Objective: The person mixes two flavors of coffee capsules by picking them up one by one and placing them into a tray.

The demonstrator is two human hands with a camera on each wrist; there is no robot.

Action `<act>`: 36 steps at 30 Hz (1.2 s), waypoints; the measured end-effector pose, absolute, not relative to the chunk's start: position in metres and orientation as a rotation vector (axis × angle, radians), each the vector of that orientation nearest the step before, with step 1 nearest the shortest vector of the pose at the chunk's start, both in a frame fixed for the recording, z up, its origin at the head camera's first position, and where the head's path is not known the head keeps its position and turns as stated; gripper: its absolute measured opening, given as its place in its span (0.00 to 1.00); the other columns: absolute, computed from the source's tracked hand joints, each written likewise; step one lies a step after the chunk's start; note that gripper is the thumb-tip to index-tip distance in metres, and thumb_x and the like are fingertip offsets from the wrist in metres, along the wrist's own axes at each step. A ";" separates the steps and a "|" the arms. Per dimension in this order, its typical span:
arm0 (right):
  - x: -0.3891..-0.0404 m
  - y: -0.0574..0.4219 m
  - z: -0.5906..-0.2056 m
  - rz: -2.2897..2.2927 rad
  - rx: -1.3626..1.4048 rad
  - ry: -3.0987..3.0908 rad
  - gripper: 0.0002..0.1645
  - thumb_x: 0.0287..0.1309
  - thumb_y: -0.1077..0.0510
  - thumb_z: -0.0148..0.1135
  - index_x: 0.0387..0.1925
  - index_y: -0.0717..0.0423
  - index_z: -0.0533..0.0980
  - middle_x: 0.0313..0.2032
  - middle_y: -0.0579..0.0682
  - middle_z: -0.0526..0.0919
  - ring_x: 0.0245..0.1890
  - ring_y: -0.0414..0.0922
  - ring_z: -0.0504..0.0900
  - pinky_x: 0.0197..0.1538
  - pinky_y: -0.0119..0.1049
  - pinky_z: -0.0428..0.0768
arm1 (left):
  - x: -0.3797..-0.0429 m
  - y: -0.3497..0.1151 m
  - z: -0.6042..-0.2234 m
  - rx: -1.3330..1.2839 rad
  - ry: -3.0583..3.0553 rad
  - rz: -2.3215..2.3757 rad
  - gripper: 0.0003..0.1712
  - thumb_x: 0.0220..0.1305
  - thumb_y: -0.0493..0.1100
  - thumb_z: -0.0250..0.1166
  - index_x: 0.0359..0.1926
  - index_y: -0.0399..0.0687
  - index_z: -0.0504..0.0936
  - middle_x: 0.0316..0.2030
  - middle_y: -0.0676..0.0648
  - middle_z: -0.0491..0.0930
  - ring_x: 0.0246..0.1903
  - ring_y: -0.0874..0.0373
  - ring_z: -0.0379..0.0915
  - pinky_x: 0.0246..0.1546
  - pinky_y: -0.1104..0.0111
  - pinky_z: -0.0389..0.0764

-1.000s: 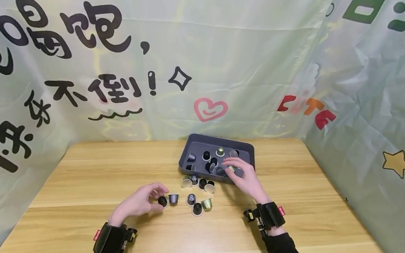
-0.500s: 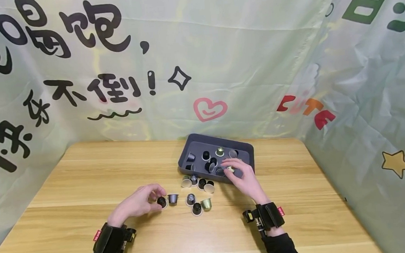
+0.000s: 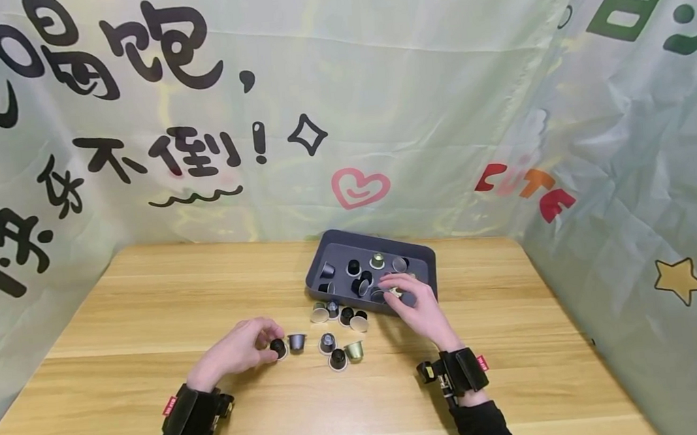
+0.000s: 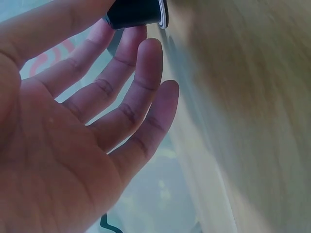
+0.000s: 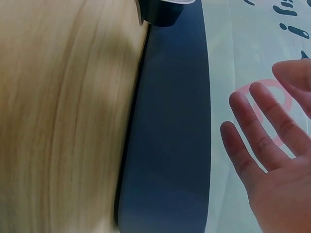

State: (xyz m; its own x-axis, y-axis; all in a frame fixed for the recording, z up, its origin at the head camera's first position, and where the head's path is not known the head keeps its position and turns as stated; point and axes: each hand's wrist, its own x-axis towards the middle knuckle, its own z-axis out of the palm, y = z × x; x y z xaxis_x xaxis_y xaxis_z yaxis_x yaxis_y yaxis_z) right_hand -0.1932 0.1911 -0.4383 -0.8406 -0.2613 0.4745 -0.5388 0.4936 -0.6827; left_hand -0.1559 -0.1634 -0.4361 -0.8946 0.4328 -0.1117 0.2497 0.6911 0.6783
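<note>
At the left of the loose capsules, my left hand (image 3: 242, 345) pinches a black coffee capsule (image 3: 278, 348) between thumb and fingertips. The left wrist view has that capsule (image 4: 133, 13) at its top edge, with the ring and little fingers held loosely away. My right hand (image 3: 418, 307) hovers over the near right part of a dark grey tray (image 3: 431, 265), fingers relaxed and apart. A pale green capsule (image 3: 396, 291) shows partly under its fingertips. From the right wrist, the tray's outer wall (image 5: 167, 126) runs beside the hand.
A purple-grey capsule (image 3: 297, 343) lies just right of the left hand. Blue-grey (image 3: 327, 343), black (image 3: 338, 360) and green (image 3: 354, 351) ones sit mid-table. Several more line the tray's near side, and several lie inside it. A printed cloth (image 3: 438, 101) hangs behind the table.
The left hand's fingers have drawn in around the black capsule. My right hand stays over the tray with little movement. The head view has shifted slightly.
</note>
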 end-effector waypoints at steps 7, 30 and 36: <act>-0.177 0.182 -0.412 1.265 0.684 -2.451 0.10 0.61 0.70 0.64 0.44 0.66 0.83 0.52 0.66 0.85 0.57 0.62 0.81 0.62 0.48 0.77 | -0.158 -0.163 -0.441 0.556 2.691 0.943 0.18 0.53 0.35 0.75 0.47 0.43 0.84 0.37 0.50 0.82 0.38 0.57 0.75 0.43 0.61 0.80; -0.195 0.194 -0.441 1.279 0.699 -2.462 0.11 0.64 0.62 0.65 0.47 0.52 0.85 0.53 0.52 0.86 0.58 0.52 0.82 0.63 0.42 0.78 | -0.157 -0.169 -0.435 0.513 2.652 1.074 0.12 0.58 0.42 0.73 0.41 0.44 0.82 0.34 0.50 0.82 0.33 0.59 0.74 0.31 0.71 0.76; -0.196 0.194 -0.442 1.275 0.700 -2.467 0.11 0.64 0.61 0.65 0.47 0.56 0.85 0.53 0.53 0.86 0.58 0.52 0.81 0.64 0.41 0.77 | -0.157 -0.170 -0.434 0.464 2.613 1.128 0.14 0.59 0.45 0.73 0.42 0.45 0.81 0.35 0.49 0.84 0.33 0.59 0.77 0.32 0.70 0.78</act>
State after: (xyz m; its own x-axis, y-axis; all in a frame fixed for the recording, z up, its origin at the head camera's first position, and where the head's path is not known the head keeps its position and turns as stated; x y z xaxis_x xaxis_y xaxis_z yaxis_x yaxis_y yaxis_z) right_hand -0.1958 0.1941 -0.4418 -0.8445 -0.2911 0.4495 -0.5350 0.4941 -0.6853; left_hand -0.1568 -0.1699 -0.4341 -0.9159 0.3867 -0.1074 0.1869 0.6479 0.7385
